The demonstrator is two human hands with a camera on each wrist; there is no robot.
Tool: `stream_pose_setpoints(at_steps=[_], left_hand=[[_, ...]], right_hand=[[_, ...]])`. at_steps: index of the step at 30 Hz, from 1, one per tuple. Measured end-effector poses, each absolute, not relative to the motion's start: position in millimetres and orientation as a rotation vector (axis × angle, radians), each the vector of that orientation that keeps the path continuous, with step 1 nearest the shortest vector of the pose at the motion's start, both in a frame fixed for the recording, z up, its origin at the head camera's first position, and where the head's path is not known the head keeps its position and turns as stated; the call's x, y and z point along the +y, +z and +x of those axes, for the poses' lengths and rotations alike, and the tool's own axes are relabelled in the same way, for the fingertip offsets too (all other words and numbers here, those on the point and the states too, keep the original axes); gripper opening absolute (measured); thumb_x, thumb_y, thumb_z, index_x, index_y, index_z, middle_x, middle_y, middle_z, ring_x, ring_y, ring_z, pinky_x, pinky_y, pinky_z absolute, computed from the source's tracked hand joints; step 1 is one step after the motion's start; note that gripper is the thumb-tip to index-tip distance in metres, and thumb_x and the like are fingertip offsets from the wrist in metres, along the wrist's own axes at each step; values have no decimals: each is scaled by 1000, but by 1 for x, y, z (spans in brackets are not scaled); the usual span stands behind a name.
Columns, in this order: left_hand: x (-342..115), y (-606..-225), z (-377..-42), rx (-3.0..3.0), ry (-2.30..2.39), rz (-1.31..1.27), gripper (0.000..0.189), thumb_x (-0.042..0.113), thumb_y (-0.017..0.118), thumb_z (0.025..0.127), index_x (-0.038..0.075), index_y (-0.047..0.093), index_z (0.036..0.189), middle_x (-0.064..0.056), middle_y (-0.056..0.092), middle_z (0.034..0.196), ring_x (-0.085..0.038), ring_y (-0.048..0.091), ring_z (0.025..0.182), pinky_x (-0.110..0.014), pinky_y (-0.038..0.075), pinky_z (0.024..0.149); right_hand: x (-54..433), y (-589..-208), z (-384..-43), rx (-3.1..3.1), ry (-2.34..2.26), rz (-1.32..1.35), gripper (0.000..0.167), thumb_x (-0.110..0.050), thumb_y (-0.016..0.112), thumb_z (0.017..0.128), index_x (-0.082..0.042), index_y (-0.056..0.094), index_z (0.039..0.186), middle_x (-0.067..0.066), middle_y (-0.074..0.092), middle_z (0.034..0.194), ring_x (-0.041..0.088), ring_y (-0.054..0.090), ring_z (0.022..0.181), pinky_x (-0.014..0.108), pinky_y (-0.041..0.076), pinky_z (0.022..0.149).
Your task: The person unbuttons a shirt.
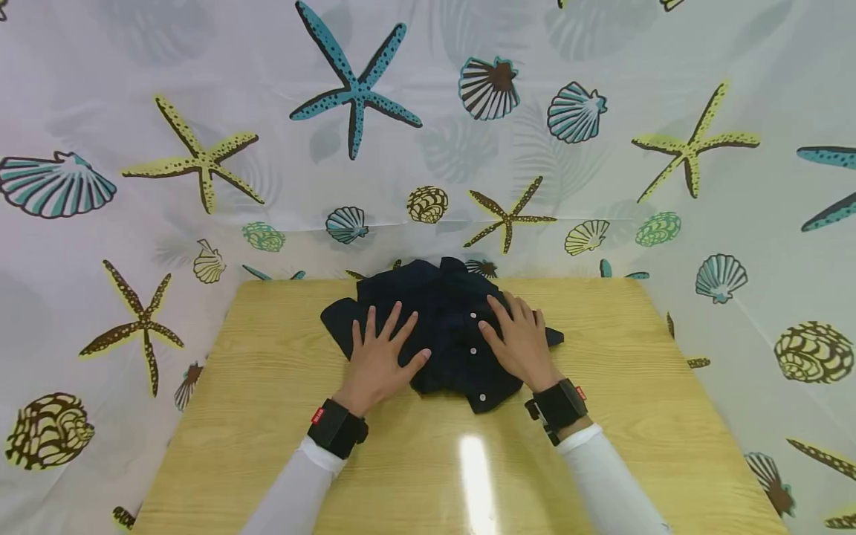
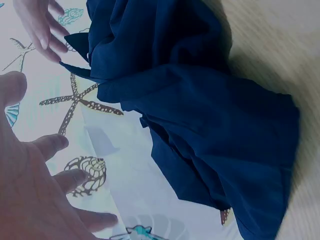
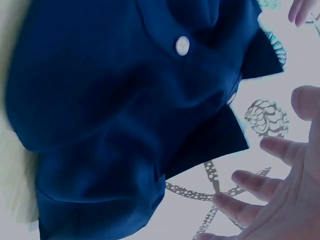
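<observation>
A dark navy shirt lies crumpled near the back of the wooden table, with white buttons down its front. My left hand is over its left part, fingers straight and spread. Over the buttoned side is my right hand, fingers spread and slightly bent. Both palms face the cloth. In the left wrist view a gap shows between the left fingers and the folds of the shirt. The right wrist view shows the right fingers apart from the pointed dark flaps.
The light wooden table extends around the shirt, with a bright reflection toward its front. A white curtain printed with starfish and shells surrounds the back and both sides. Each wrist wears a black strap.
</observation>
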State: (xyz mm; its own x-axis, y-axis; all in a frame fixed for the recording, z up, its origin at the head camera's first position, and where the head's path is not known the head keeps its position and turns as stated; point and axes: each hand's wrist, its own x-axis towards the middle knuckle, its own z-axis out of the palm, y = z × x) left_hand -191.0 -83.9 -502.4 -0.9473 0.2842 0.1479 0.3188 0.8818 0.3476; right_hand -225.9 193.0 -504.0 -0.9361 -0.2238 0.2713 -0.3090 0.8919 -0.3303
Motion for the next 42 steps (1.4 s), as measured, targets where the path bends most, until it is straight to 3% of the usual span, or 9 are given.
stream_pose_setpoints(at_steps=[6, 13, 17, 21, 24, 28, 33, 38, 42], left_hand=[[-63, -505, -226, -2941, -726, -656, 70, 59, 49, 96, 24, 33, 154, -3, 25, 163, -28, 18, 153, -56, 19, 120], [-30, -514, -254, -3018, -718, -809, 63, 54, 43, 101, 24, 32, 155, -2, 33, 160, -23, 29, 149, -52, 24, 119], [-23, -518, -259, -3062, -696, -714, 52, 44, 33, 106, 19, 38, 152, -4, 44, 154, -25, 43, 141, -55, 32, 113], [-21, -525, -259, -3121, -619, -634, 46, 36, 33, 108, 16, 45, 147, -7, 55, 144, -27, 55, 130, -54, 38, 104], [-23, -529, -257, -3164, -628, -611, 47, 38, 45, 104, 16, 47, 145, -9, 58, 140, -29, 57, 127, -53, 37, 102], [-28, -531, -255, -3186, -685, -597, 56, 45, 57, 97, 16, 47, 143, -8, 55, 143, -29, 54, 129, -54, 33, 104], [-38, -528, -251, -3165, -819, -584, 50, 49, 52, 97, 13, 56, 132, -8, 62, 134, -29, 58, 121, -54, 32, 100], [-50, -519, -243, -3146, -838, -610, 37, 40, 55, 97, 13, 62, 121, -6, 68, 122, -26, 63, 110, -53, 31, 99], [-63, -510, -233, -3098, -840, -722, 27, 35, 60, 96, 16, 62, 116, -1, 70, 108, -20, 64, 99, -51, 30, 99]], right_hand=[[192, -511, -255, -2806, 532, 427, 40, -39, 47, 103, -16, 63, 132, 16, 56, 139, 40, 52, 128, 64, 35, 104], [192, -516, -273, -2798, 428, 522, 28, -29, 56, 100, -8, 76, 101, 12, 73, 103, 32, 70, 91, 49, 55, 79], [193, -516, -277, -2872, 428, 513, 23, -23, 66, 94, -9, 72, 112, 15, 68, 119, 37, 65, 105, 52, 53, 85], [198, -522, -282, -3027, 388, 506, 53, -27, 70, 91, -12, 54, 139, 22, 54, 138, 46, 53, 123, 60, 47, 93], [203, -527, -283, -3123, 365, 497, 66, -32, 71, 90, -14, 44, 148, 27, 48, 141, 49, 49, 126, 64, 45, 94], [207, -530, -285, -3187, 407, 429, 74, -36, 73, 88, -15, 39, 150, 28, 47, 136, 48, 48, 122, 64, 44, 92], [207, -530, -284, -3211, 444, 406, 74, -39, 71, 89, -16, 38, 151, 29, 45, 140, 48, 45, 127, 67, 41, 96], [207, -523, -280, -3161, 440, 460, 62, -31, 72, 89, -15, 45, 142, 27, 48, 138, 48, 48, 123, 68, 39, 95], [207, -509, -272, -3069, 466, 548, 46, -21, 72, 89, -11, 53, 129, 24, 58, 121, 44, 58, 107, 62, 44, 87]])
